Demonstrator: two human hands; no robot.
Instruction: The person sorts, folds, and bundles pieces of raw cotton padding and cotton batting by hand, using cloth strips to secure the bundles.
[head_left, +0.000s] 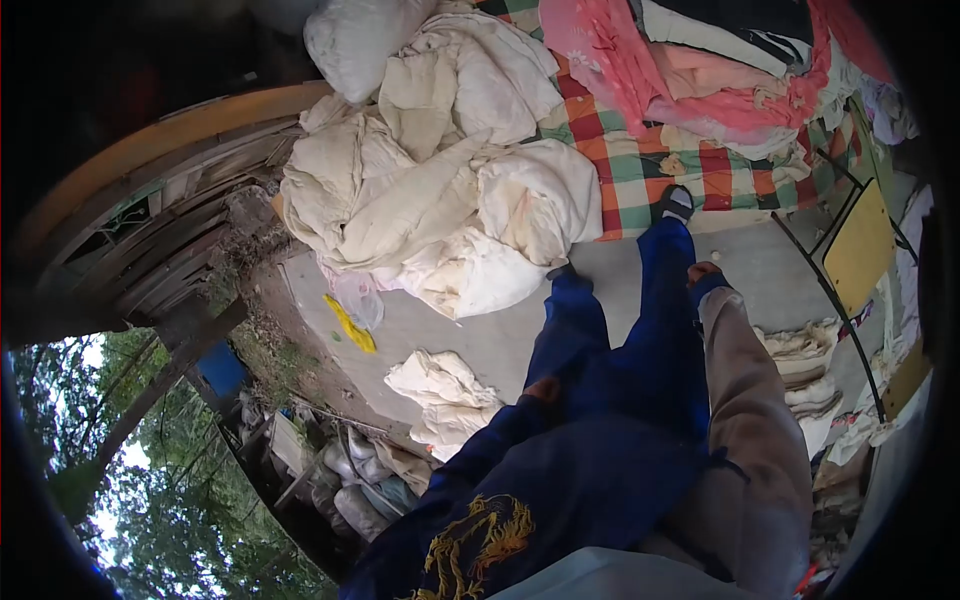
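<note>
So the view looked down the person's own body: blue trousers (640, 340) stretched out to two dark shoes (677, 203) on a grey concrete floor (470, 335). The right hand (703, 272) hung at the end of a grey-brown sleeve (745, 420), just beside the right leg, with nothing in it that I could make out. It was too small to say whether the fingers were curled or loose. The left hand (545, 389) was only a brownish patch at the end of a blue sleeve, over the left thigh, so I couldn't tell its grip either. The two hands were well apart, with the legs between them.

Nearest the left hand was a small heap of off-white cloth (440, 385) lying on the floor beside the left leg, not touched. Near the right hand, further right, sat a stack of folded off-white cloth (800, 350).

Ahead of the feet was a big pile of cream quilts (440, 200), partly resting on a red-and-green checked blanket (640, 165). Pink fabrics (700, 85) were heaped further back on that blanket. A yellow scrap (350, 325) and a clear plastic bag (360, 297) lay at the pile's edge. A yellow panel in a dark metal frame (860, 250) stood off to the right. A blue barrel (222, 368), weathered wooden planks (180, 220) and trees (150, 500) filled the left side.
</note>
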